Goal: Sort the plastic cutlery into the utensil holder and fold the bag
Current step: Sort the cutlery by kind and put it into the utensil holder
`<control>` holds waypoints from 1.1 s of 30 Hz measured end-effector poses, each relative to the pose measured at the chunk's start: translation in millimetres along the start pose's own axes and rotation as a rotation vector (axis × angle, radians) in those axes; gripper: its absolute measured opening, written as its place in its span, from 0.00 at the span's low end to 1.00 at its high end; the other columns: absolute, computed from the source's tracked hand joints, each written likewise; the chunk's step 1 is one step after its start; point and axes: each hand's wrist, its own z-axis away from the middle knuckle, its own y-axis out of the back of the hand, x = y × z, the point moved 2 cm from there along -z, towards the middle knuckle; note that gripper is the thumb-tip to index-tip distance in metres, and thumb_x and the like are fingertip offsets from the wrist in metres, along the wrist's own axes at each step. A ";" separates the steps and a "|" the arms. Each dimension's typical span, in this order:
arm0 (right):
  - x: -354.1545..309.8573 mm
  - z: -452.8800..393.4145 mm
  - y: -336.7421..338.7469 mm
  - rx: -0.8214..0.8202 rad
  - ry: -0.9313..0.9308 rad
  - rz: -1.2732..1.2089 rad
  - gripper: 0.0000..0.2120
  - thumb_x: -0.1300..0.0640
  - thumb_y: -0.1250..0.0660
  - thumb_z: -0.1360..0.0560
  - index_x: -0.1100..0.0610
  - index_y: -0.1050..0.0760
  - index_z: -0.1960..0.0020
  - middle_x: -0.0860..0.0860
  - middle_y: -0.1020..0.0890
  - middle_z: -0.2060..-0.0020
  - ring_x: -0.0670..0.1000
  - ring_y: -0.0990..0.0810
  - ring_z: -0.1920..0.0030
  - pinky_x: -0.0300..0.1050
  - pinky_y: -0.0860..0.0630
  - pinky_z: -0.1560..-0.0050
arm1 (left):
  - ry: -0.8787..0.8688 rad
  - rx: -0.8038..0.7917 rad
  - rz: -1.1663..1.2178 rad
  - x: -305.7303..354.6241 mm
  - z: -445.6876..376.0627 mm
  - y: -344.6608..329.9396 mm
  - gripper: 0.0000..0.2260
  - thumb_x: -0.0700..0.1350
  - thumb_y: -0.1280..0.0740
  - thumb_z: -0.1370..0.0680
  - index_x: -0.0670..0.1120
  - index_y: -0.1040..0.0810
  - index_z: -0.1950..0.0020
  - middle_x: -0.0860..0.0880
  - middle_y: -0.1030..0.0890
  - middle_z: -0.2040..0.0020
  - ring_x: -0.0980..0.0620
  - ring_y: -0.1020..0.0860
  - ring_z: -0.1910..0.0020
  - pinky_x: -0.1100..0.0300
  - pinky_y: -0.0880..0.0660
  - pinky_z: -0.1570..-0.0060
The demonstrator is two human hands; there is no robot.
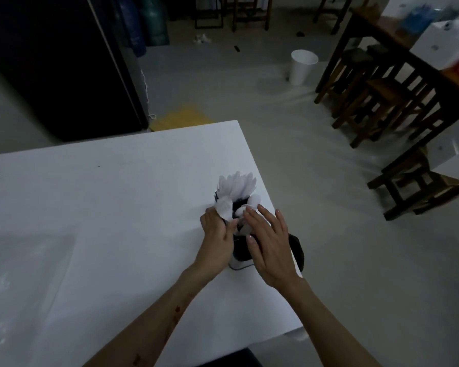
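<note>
A dark utensil holder (240, 250) with a white base stands near the right edge of the white table (90, 207). White plastic cutlery (237, 185) fans out of its far compartment. My left hand (217, 234) grips a bunch of white cutlery (224, 206) at the holder's left side. Over the holder's near compartments my right hand (269, 242) hovers with fingers spread, holding nothing that I can see. A dark object (297, 250) lies just right of the holder, partly hidden by my right hand. I cannot make out a bag.
The table's right edge runs close beside the holder. On the floor beyond stand a white bin (301, 66) and dark wooden stools (376, 102) under a wooden table at the right. A dark cabinet (51, 62) fills the far left.
</note>
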 end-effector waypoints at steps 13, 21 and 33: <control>-4.2 7.8 -8.6 -0.110 0.061 0.040 0.32 0.43 0.50 0.18 0.59 0.47 0.20 0.53 0.47 0.20 0.54 0.48 0.20 0.65 0.47 0.24 | -0.138 -0.155 -0.086 -43.1 25.0 -6.5 0.27 0.50 0.46 0.18 0.51 0.53 0.21 0.59 0.54 0.23 0.60 0.53 0.24 0.64 0.49 0.27; -7.8 52.7 -19.7 -0.165 -0.695 -0.275 0.55 0.27 0.34 0.34 0.46 0.60 0.20 0.43 0.47 0.21 0.47 0.46 0.22 0.55 0.38 0.26 | 0.257 0.017 0.195 -44.2 -45.4 17.3 0.23 0.51 0.48 0.17 0.51 0.48 0.22 0.53 0.47 0.21 0.56 0.47 0.23 0.53 0.48 0.24; -5.0 -36.5 -43.9 -0.157 -0.627 -0.206 0.41 0.48 0.19 0.39 0.57 0.37 0.35 0.51 0.32 0.41 0.57 0.23 0.45 0.45 0.28 0.54 | 0.514 0.032 0.751 -36.9 -85.5 44.3 0.18 0.60 0.54 0.19 0.56 0.29 0.42 0.55 0.21 0.43 0.53 0.23 0.46 0.56 0.24 0.53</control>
